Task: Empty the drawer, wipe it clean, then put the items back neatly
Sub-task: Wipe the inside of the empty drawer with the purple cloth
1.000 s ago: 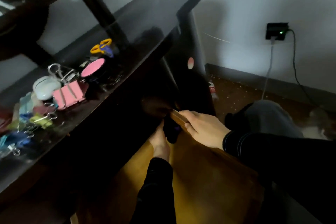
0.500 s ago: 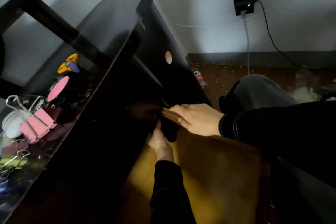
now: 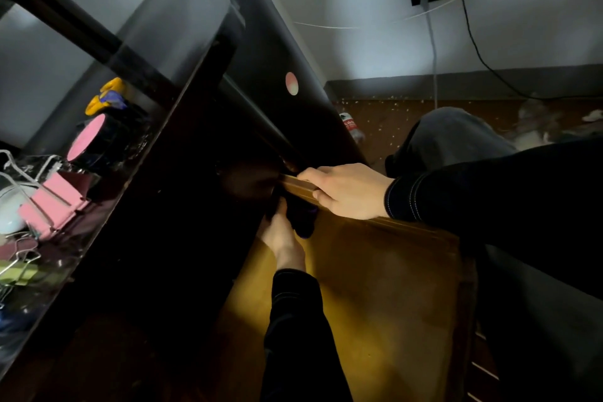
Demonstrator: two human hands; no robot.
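My right hand (image 3: 346, 189) gripped the drawer (image 3: 424, 233) by its right rim, stiff board I judged safest held there, while my left hand (image 3: 284, 240) bunched a soft dark cloth (image 3: 302, 222) into its far corner.

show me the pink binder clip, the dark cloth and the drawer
pink binder clip (image 3: 57, 204): head view, middle of its pink body
dark cloth (image 3: 301, 222): head view, its bunched middle
drawer (image 3: 375, 287): head view, bare wooden bottom
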